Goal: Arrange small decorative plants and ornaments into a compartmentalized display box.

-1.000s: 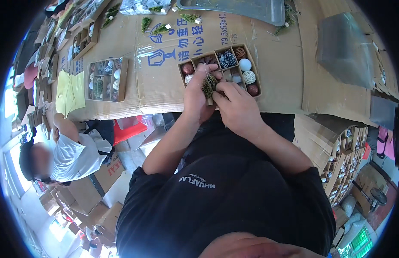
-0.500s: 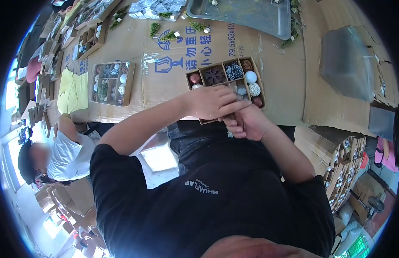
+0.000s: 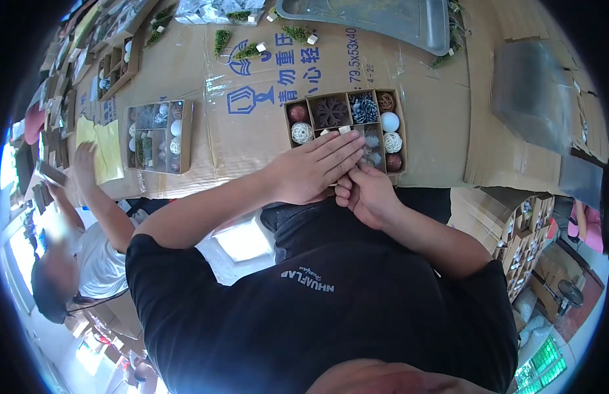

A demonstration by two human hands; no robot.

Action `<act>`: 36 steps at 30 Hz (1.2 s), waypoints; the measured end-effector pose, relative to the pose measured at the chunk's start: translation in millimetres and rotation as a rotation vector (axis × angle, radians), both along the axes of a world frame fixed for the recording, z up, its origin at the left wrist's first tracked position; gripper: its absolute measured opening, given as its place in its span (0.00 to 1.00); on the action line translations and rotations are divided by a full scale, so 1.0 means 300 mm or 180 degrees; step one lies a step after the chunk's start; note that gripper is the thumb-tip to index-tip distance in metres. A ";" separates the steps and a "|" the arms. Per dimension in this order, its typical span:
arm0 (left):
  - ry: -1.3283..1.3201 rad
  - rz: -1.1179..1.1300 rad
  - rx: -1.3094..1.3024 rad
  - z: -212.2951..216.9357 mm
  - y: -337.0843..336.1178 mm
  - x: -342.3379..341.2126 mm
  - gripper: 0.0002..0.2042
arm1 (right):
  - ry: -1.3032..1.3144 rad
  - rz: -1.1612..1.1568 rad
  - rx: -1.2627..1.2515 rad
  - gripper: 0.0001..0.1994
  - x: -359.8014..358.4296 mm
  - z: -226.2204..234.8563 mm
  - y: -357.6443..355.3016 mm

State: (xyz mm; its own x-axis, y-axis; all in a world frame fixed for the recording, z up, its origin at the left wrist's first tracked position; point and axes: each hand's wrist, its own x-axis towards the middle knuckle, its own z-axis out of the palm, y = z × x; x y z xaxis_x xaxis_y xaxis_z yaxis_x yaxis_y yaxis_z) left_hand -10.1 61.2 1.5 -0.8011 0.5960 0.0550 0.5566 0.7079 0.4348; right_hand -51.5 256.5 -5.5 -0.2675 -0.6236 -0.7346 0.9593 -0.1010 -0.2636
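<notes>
In front of me on the table sits a divided cardboard box (image 3: 399,108) of ornaments. Its compartments show a dark brown snowflake (image 3: 331,111), a white-tipped pine cone (image 3: 363,108), a white ball (image 3: 390,122), white woven balls and glittery red-brown balls. My left hand (image 3: 317,167) lies flat across the lower middle of the box, fingers stretched, covering those compartments. White cubes (image 3: 344,130) peek out by its fingertips. My right hand (image 3: 370,194) is at the near edge, its fingers curled and touching the left hand; whatever they may hold is hidden.
A second ornament box (image 3: 159,138) with a clear cover stands to the left, beside yellow paper (image 3: 100,148). Green sprigs (image 3: 249,50) and a grey tray (image 3: 370,23) lie at the far side. Clear plastic sheets (image 3: 541,98) are at right. A co-worker (image 3: 98,243) works at left.
My left hand has flattened out over the box's middle, where its fingers were bent over my right hand. My right hand has shifted slightly nearer to me. The co-worker's arms have risen over the table.
</notes>
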 end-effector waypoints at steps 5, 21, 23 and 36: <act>0.0399 0.0217 -0.0222 -0.048 0.013 0.011 0.39 | -0.0562 -0.0324 -0.0108 0.09 0.019 -0.012 -0.012; 0.0053 0.0070 -0.0745 -0.050 0.002 0.019 0.43 | 0.7647 0.1870 0.2614 0.13 -0.738 0.086 -0.931; 0.0099 0.0210 -0.0681 -0.073 0.030 0.027 0.41 | 0.6845 0.2957 0.3055 0.13 -0.809 0.006 -1.066; 0.0235 0.1360 -0.0137 -0.071 0.133 0.099 0.36 | 0.6768 0.3154 0.2601 0.14 -0.717 -0.008 -1.116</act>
